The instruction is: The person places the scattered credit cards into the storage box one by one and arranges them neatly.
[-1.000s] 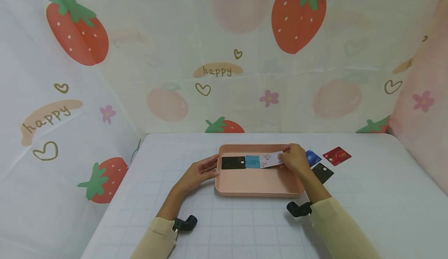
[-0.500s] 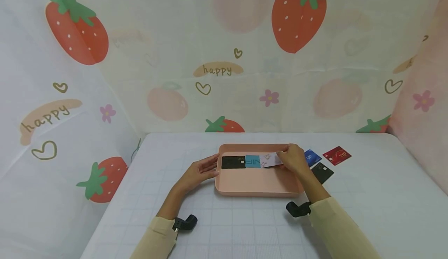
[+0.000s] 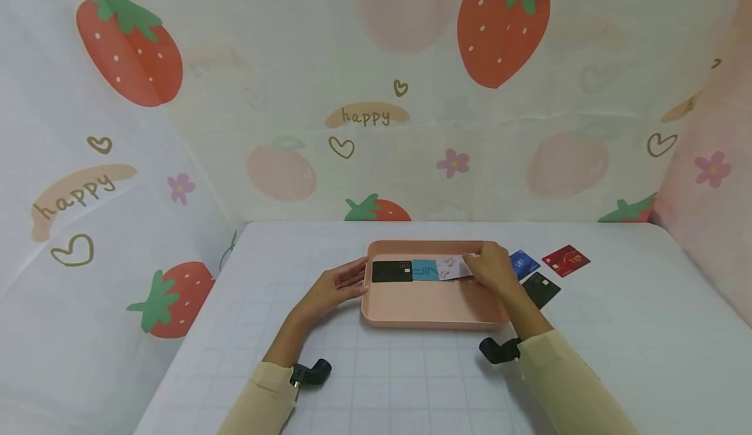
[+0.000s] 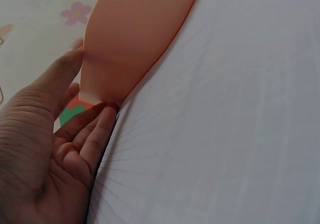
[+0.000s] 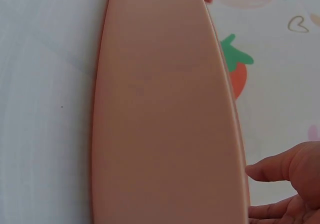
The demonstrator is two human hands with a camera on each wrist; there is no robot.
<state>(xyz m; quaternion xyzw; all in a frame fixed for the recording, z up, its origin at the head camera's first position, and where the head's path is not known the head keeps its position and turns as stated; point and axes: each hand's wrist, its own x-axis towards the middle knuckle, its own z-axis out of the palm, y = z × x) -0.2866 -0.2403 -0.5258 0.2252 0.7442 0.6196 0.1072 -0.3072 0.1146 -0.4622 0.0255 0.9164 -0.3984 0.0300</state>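
One thumb and fingers of the right hand [image 3: 492, 268] pinch a floral card [image 3: 452, 268] over the pink tray [image 3: 423, 306], overlapping a light-blue card [image 3: 424, 270]. The left hand [image 3: 330, 291], fingers loosely extended, touches the tray's left end; a red card [image 3: 566, 260] lies well right.

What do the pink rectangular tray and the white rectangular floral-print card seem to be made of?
The pink rectangular tray looks like smooth matte plastic, its outer wall evenly coloured and softly shaded; coated metal is possible. The white rectangular floral-print card is probably thin plastic, flat with straight edges; stiff paper remains possible, and its finish can't be judged.
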